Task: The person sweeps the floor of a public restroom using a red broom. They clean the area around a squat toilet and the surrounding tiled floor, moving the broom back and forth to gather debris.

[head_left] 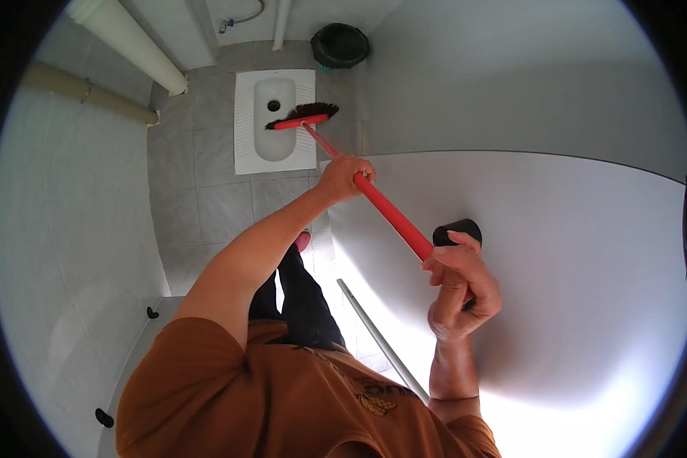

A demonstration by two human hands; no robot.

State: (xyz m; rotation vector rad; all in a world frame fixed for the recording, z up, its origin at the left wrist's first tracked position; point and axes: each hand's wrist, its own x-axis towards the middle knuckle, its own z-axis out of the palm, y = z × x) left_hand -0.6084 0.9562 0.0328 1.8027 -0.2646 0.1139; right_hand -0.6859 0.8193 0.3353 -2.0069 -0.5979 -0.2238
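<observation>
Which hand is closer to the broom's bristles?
Left. The left hand grips the red handle partway along, nearer the bristles; the right hand is farther back, by the handle's upper part.

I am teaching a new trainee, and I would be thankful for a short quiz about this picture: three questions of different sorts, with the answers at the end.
1. True or false: the left hand grips the broom nearer to its brush head than the right hand does.

2. Choose one. Which thing stands near the far wall?
A) a wooden stool
B) a black bin
C) a yellow bucket

3. Fill in the blank: in this view, the brush head overlaps the white ______ set in the grey tiled floor.

Key:
1. True
2. B
3. squat toilet
</observation>
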